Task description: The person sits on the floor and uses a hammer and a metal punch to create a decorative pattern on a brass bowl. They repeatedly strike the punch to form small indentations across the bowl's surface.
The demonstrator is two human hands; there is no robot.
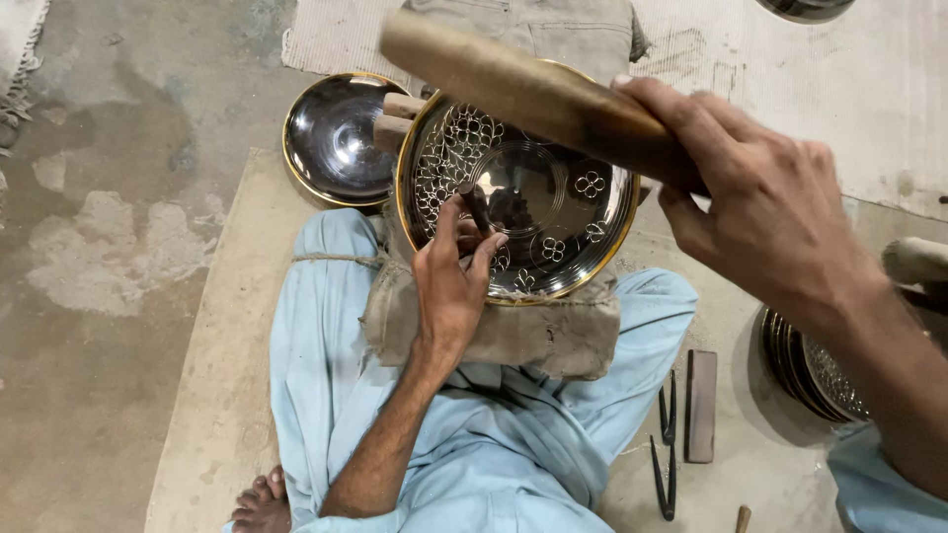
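A round dark metal plate (553, 148) with a gold rim and engraved flower patterns rests tilted on a cloth pad (553, 336) on my lap. My left hand (454, 276) holds a short dark chisel (476, 205) upright against the plate's inner face, near its left side. My right hand (770, 212) is raised above the plate and grips a thick wooden mallet (513, 84), whose head points up and left.
A second dark gold-rimmed plate (336, 138) lies on the floor beyond my left knee. A stack of engraved plates (815, 370) sits at the right. A flat stone block (701, 405) and black metal tools (669, 444) lie on the mat beside my right leg.
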